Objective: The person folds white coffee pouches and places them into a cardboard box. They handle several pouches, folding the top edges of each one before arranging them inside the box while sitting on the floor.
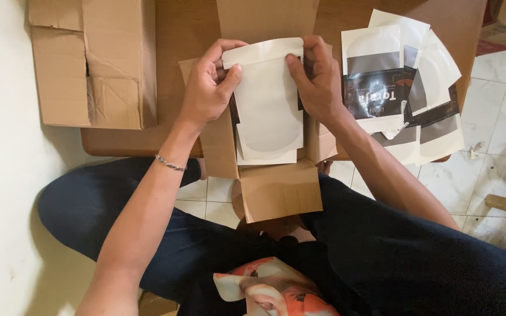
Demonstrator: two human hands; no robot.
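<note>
Both hands hold one white stand-up pouch (267,99) by its top corners, just above an open cardboard box (279,187) at the near edge of a low wooden table (188,29). My left hand (209,88) pinches the top left corner, thumb on the front. My right hand (317,79) grips the top right corner. More white pouches (265,153) lie inside the box beneath the held one. A thin bracelet circles my left wrist.
A fanned pile of white pouches with grey and black panels (405,88) lies on the table's right side. A larger closed cardboard box (95,61) stands at the left. My crossed legs in dark trousers (393,246) rest on a white tiled floor (499,117).
</note>
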